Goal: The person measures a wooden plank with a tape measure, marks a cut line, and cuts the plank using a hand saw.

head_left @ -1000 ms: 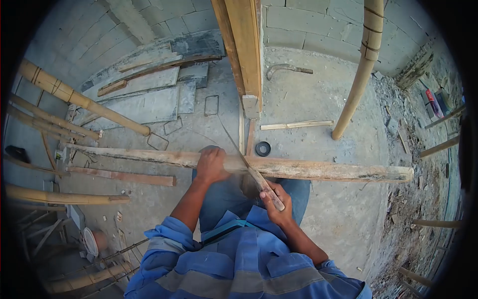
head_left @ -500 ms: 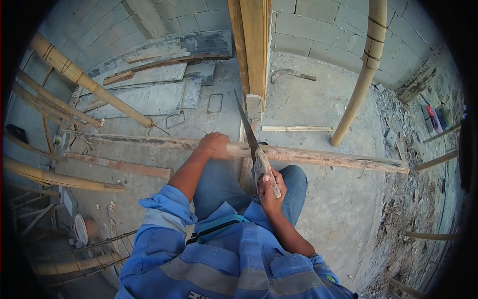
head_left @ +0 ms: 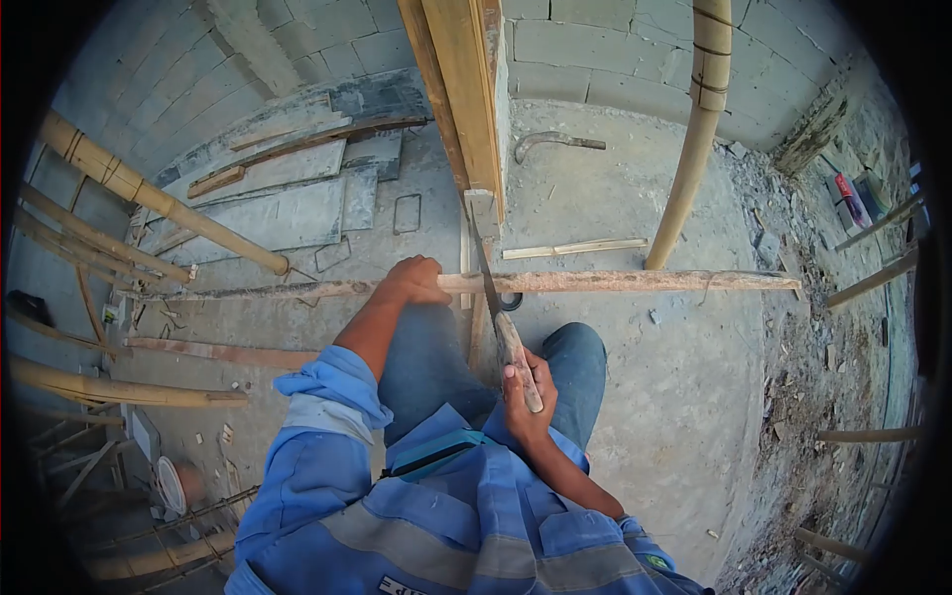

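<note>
A long, rough wooden beam (head_left: 635, 282) runs crosswise in front of my knees. My left hand (head_left: 415, 281) is closed over it, left of the middle. In my right hand (head_left: 529, 397) is the worn wooden handle of a handsaw (head_left: 489, 283). Its narrow blade points away from me and lies across the beam, a little right of my left hand. Whether the teeth have cut into the wood cannot be made out. Behind the beam, the blade's tip comes close to the foot of an upright timber post (head_left: 466, 109).
Bamboo poles (head_left: 692, 149) stand on the right and lean in from the left (head_left: 164, 198). Flat boards (head_left: 268, 203) are stacked at the back left. A curved metal bar (head_left: 555, 144) and a thin wood strip (head_left: 575, 248) lie beyond the beam. Rubble (head_left: 793, 397) covers the right side.
My right hand has drawn the saw back toward me, and its blade is steeper across the beam. The beam's right end appears higher in view. My left hand still grips the beam.
</note>
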The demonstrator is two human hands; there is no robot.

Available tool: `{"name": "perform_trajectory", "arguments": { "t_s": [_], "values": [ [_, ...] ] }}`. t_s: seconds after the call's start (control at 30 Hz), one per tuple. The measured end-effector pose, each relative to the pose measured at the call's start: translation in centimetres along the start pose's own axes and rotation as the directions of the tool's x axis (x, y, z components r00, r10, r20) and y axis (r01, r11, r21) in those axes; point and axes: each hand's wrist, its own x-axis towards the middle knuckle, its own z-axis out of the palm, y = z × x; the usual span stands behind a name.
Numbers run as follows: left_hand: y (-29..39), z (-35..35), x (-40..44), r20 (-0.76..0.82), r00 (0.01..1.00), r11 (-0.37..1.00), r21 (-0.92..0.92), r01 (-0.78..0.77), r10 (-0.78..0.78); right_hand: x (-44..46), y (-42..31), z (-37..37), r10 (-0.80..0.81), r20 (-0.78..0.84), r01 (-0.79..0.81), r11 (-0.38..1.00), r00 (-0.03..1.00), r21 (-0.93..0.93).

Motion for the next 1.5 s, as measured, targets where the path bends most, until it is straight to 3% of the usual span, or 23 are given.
{"name": "perform_trajectory", "arguments": {
  "t_s": [0.1, 0.2, 0.3, 0.37, 0.43, 0.53, 0.57, 0.67, 0.77, 0.83, 0.93, 1.0, 1.07, 1.17, 1.3, 1.4, 1.5],
  "values": [
    [-1.0, 0.8, 1.7, 0.036, 0.999, 0.999, -0.031, -0.031, 0.032, 0.1, -2.8, -4.2, 0.364, 0.064, -0.369, 0.906, 0.929, 0.207],
    [-0.7, -0.1, 3.5, 0.091, 0.994, 0.997, -0.041, -0.062, 0.066, -4.2, -5.9, -9.3, 0.375, 0.041, -0.377, 0.923, 0.926, 0.078],
    [-0.7, 0.5, 1.9, 0.099, 0.994, 0.999, -0.020, -0.042, 0.043, -2.4, -6.4, -8.2, 0.465, 0.092, -0.474, 0.871, 0.881, 0.129],
    [-0.8, 1.2, 1.9, 0.003, 0.998, 0.998, 0.011, -0.055, 0.055, 1.8, -1.5, -4.2, 0.260, 0.072, -0.267, 0.957, 0.963, 0.117],
    [-0.5, 0.7, 1.5, 0.031, 0.999, 1.000, -0.003, -0.022, 0.022, 7.0, 2.2, 0.8, 0.267, 0.089, -0.280, 0.938, 0.960, 0.204],
    [-1.1, 0.3, 1.6, 0.023, 1.000, 1.000, -0.026, -0.012, 0.013, 6.1, 0.8, 0.9, 0.272, 0.071, -0.281, 0.938, 0.960, 0.203],
    [-1.2, 0.8, 1.5, 0.032, 0.999, 0.999, -0.034, -0.022, 0.023, 3.8, -3.1, -1.9, 0.372, 0.102, -0.385, 0.902, 0.923, 0.194],
    [-0.6, -0.4, 1.5, 0.125, 0.991, 0.999, -0.032, -0.044, 0.047, -2.4, -5.8, -8.7, 0.405, 0.115, -0.421, 0.884, 0.907, 0.205],
    [-1.5, 1.4, 2.3, 0.012, 0.999, 0.999, 0.010, -0.049, 0.048, -1.6, -5.3, -7.3, 0.417, 0.123, -0.435, 0.861, 0.901, 0.264],
    [-1.2, 1.1, 2.2, 0.049, 0.998, 0.999, -0.011, -0.042, 0.042, 4.4, 0.4, -1.2, 0.220, 0.049, -0.224, 0.969, 0.974, 0.102],
    [-1.2, 0.5, 0.9, 0.084, 0.996, 0.998, -0.044, -0.040, 0.043, 7.1, 0.5, 2.2, 0.329, 0.105, -0.345, 0.901, 0.938, 0.261],
    [-1.3, 0.5, 0.5, 0.116, 0.991, 0.997, -0.051, -0.054, 0.059, 3.3, -0.5, -1.6, 0.359, 0.105, -0.374, 0.886, 0.927, 0.275],
    [-1.5, 0.1, 1.5, 0.097, 0.993, 0.996, -0.062, -0.061, 0.067, -1.5, -6.1, -7.2, 0.404, 0.128, -0.424, 0.878, 0.906, 0.225],
    [-1.5, 1.2, 2.0, 0.011, 1.000, 0.999, -0.028, -0.023, 0.023, -3.3, -7.3, -9.7, 0.480, 0.111, -0.492, 0.838, 0.870, 0.235],
    [-0.3, 0.1, 0.7, 0.062, 0.997, 0.999, -0.006, -0.035, 0.035, 6.2, 0.2, 1.2, 0.313, 0.092, -0.326, 0.914, 0.945, 0.240],
    [-0.9, -0.3, 0.5, 0.077, 0.997, 0.999, -0.031, -0.014, 0.016, 7.7, -0.6, 2.2, 0.381, 0.140, -0.406, 0.846, 0.914, 0.346],
    [-1.0, -0.1, 1.6, 0.098, 0.994, 0.998, -0.057, -0.042, 0.047, -0.4, -4.2, -6.0, 0.419, 0.113, -0.433, 0.856, 0.901, 0.283]
  ]
}}
